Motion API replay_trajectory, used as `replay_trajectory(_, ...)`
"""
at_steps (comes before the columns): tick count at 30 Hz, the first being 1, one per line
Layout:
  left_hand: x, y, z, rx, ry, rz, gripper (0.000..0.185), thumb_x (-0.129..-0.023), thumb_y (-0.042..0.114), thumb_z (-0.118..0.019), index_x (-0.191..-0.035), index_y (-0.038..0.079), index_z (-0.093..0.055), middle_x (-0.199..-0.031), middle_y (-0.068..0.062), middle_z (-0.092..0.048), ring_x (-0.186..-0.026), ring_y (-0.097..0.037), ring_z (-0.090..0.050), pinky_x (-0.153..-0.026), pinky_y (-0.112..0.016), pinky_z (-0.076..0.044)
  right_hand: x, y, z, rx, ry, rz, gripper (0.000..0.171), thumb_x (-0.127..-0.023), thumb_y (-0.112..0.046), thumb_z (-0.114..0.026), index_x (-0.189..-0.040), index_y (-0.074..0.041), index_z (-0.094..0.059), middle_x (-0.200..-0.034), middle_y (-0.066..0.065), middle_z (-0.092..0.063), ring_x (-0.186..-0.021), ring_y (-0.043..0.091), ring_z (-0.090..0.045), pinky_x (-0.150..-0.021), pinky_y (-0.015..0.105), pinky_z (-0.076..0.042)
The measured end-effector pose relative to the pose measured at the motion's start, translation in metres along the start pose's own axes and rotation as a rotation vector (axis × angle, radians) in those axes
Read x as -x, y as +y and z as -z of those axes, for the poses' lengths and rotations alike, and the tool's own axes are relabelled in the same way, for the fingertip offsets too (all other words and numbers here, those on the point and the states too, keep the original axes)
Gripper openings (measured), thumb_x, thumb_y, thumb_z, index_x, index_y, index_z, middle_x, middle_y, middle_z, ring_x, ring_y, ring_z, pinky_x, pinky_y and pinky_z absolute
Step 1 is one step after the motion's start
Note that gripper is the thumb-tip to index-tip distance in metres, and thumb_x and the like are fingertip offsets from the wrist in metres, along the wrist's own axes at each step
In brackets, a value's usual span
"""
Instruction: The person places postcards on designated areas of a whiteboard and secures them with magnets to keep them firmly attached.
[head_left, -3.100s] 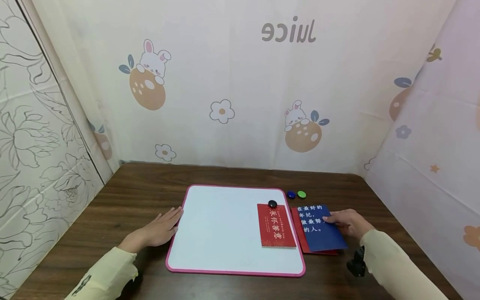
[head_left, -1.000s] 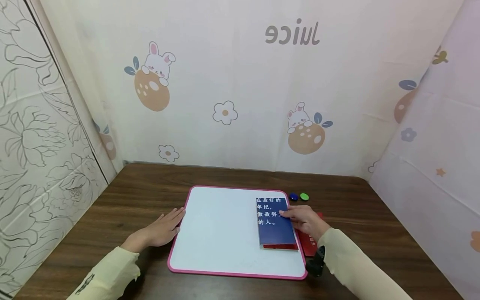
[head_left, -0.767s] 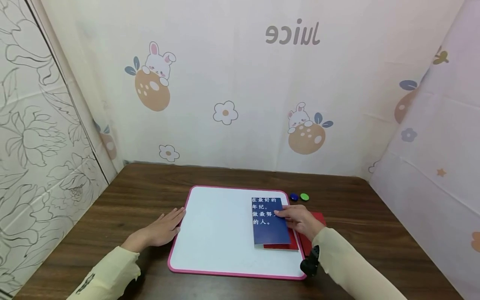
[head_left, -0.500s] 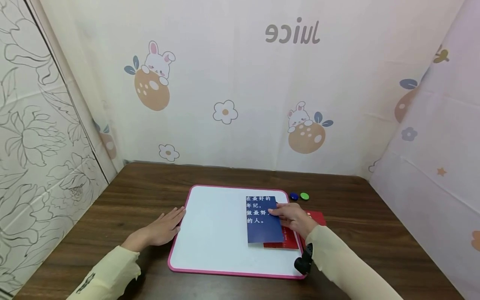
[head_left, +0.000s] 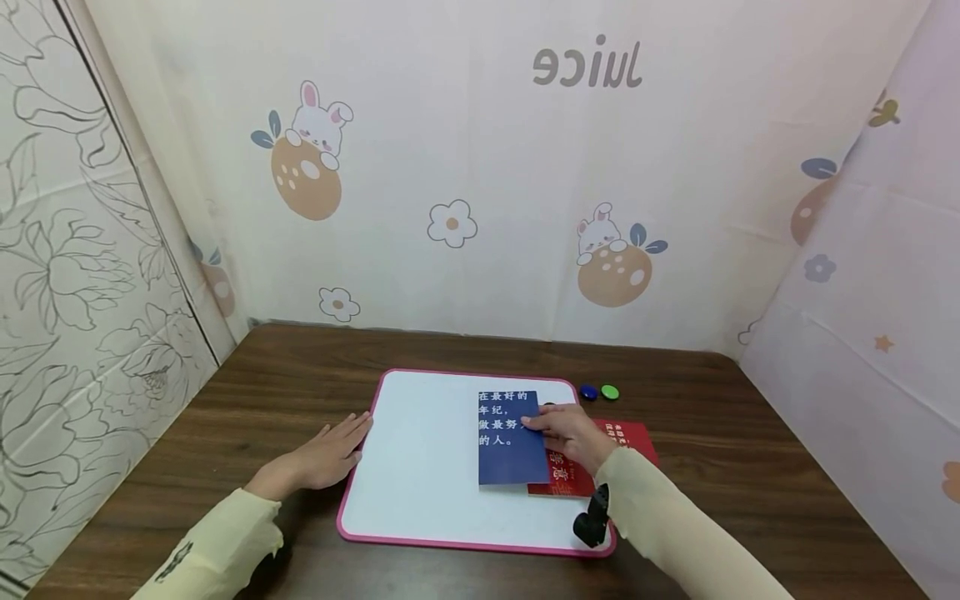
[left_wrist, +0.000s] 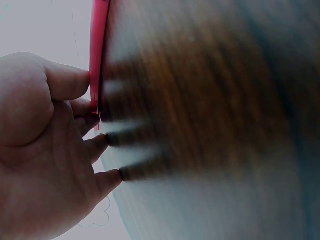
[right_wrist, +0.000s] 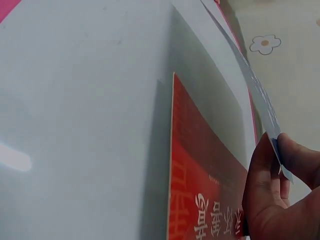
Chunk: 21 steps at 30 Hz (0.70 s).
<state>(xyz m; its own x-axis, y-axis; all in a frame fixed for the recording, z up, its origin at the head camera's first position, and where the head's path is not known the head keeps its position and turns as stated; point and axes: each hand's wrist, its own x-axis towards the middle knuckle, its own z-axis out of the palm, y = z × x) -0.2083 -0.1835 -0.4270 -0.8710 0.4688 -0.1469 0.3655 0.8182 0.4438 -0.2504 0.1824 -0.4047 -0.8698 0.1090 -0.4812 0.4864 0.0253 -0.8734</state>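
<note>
Sleeves of pale yellow covered both forearms at the near edge of the dark wooden table (head_left: 285,383). On that table lay a whiteboard (head_left: 420,467) with a pink rim. The left hand (head_left: 318,460) rested flat on the wood just beside the board's left edge, fingers straight and slightly spread; the left wrist view showed the fingertips (left_wrist: 107,112) touching the pink rim. The right hand (head_left: 566,433) pinched the right edge of a blue card (head_left: 510,437) between thumb and fingers, and the right wrist view showed that card (right_wrist: 250,85) lifted off the board at the held edge. The blue card, printed with white characters, sat over the right half of the whiteboard and partly covered a red card (head_left: 558,479) lying flat on the board's right side. A second red card (head_left: 633,437) lay on the table just off the board's right edge, partly behind the right wrist. Farther back, a blue magnet (head_left: 588,392) and a green magnet (head_left: 609,391) sat side by side on the wood near the board's far right corner. Beyond the table hung a pale curtain (head_left: 480,183) printed with rabbits, flowers and mirrored lettering.
</note>
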Motion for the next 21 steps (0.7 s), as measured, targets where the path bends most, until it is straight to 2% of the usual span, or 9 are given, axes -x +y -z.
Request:
replay_trajectory(9, -0.001, -0.001, 0.0, -0.008, 0.009, 0.0, 0.055, -0.1, 0.012, -0.045, -0.147, -0.007, -0.025, -0.153, -0.025, -0.021, -0.14, -0.044, -0.015, -0.107, -0.064, -0.011, 0.0, 0.001, -0.013, 0.011, 0.025, 0.005, 0.045, -0.084, 0.0, -0.071, -0.124, 0.007, -0.052, -0.121, 0.027, -0.055, -0.104, 0.034, -0.057, -0.093, 0.044, -0.047)
replay_trajectory(14, -0.001, -0.002, -0.001, -0.006, 0.009, 0.008, 0.055, -0.099, 0.013, -0.046, -0.147, -0.006, -0.026, -0.153, -0.025, -0.022, -0.14, -0.043, -0.016, -0.108, -0.063, -0.011, -0.004, 0.005, -0.021, 0.023, 0.022, 0.019, 0.04, -0.083, 0.001, -0.071, -0.12, 0.007, -0.054, -0.115, 0.025, -0.06, -0.095, 0.031, -0.062, -0.089, 0.043, -0.05)
replay_trajectory(21, 0.0, -0.001, -0.001, -0.005, 0.009, 0.011, 0.055, -0.1, 0.014, -0.046, -0.147, -0.006, -0.026, -0.153, -0.024, -0.022, -0.14, -0.043, -0.015, -0.108, -0.063, -0.01, -0.002, 0.006, -0.029, 0.026, 0.002, 0.035, 0.044, -0.084, 0.001, -0.07, -0.122, 0.008, -0.049, -0.114, 0.025, -0.059, -0.095, 0.032, -0.064, -0.088, 0.043, -0.05)
